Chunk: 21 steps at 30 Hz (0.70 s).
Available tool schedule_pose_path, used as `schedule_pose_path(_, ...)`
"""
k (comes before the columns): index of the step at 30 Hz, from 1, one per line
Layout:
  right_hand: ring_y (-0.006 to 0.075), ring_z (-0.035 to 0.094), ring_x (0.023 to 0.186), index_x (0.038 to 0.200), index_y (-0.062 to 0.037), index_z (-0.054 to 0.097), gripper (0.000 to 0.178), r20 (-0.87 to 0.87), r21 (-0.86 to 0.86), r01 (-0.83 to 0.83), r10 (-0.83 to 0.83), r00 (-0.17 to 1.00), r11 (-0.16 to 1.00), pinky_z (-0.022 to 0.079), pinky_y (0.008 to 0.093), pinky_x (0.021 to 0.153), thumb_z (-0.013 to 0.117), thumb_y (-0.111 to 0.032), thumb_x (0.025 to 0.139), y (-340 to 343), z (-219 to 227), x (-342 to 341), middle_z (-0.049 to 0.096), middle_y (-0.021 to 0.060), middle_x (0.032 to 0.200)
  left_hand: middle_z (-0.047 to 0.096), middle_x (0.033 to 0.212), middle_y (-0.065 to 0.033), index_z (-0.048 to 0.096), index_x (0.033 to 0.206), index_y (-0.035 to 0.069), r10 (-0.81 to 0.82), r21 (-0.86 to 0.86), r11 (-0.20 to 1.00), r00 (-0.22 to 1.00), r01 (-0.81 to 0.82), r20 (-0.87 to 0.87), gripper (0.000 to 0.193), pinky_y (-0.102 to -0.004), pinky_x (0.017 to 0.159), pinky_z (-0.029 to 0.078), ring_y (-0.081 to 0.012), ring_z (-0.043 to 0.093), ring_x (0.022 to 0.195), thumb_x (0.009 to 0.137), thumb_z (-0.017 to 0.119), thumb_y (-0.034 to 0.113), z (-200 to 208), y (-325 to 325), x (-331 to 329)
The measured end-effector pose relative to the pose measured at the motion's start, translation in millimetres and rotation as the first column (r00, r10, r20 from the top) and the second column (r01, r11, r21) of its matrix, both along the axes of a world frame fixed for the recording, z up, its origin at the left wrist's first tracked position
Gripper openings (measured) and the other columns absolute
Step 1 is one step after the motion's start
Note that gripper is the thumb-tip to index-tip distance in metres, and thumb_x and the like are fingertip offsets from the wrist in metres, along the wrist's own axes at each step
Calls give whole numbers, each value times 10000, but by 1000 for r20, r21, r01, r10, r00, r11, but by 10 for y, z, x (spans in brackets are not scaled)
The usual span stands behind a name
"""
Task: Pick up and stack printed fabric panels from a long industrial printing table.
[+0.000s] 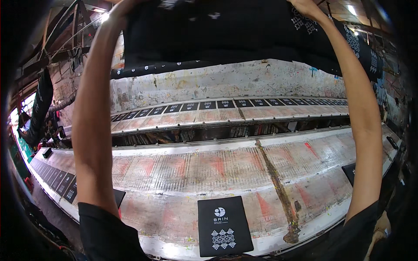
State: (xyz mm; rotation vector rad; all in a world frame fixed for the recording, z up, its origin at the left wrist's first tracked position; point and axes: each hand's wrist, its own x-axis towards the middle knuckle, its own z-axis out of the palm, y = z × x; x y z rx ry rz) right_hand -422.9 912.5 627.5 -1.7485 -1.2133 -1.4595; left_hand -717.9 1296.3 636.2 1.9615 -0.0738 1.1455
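Observation:
Both my arms are raised high, one on each side of a wide black cloth (209, 37) with white printed motifs. The cloth hangs down across the top of the view. At its upper right edge, the fingers of my right hand (305, 6) are closed on it, partly cut off by the frame. My left hand (126, 5) is at the cloth's upper left edge, its fingers beyond the frame. Below, flat on the long printing table (196, 174), lies a black rectangular piece (225, 226) with a round white emblem, lettering and a white ornamental pattern.
More black printed pieces (66, 185) line the table's left end. Another black piece (349, 173) is partly behind my right forearm. A second long table (209, 114) carries a row of them before a stained wall (196, 80). Dark cloth (41, 100) hangs at left.

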Motion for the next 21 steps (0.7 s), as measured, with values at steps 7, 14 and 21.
schedule_pose_path(7, 309, 634, 933, 990, -37, 627, 289, -2, -205, -428, 437, 899, 880, 473, 380, 802, 527, -285, 879, 56, 35, 15, 657, 186, 952, 650, 1096, -143, 613, 1163, 14, 226, -103, 967, 971, -233, -81, 626, -315, 849, 528, -235, 666, 886, 695, 810, 380, -89, 579, -933)
schedule_pose_path(14, 298, 641, 938, 969, -24, 646, 289, -29, -10, 42, -42, 999, 999, 481, 384, 805, 548, -276, 866, 61, -21, -159, 664, 193, 963, 640, 1078, -121, 583, 1216, 17, 160, -91, 982, 986, -164, -47, 590, -316, 829, 509, -203, 633, 886, 784, 744, 385, -26, 281, -705)
schedule_pose_path(21, 272, 650, 925, 949, -10, 671, 282, 39, -103, 24, -20, 999, 994, 490, 368, 800, 573, -257, 856, 22, 212, -6, 678, 186, 952, 675, 996, -129, 537, 1253, -11, -397, 9, 914, 900, 405, -181, 348, -303, 735, 528, -157, 648, 862, 921, 518, 90, 276, 201, -100)
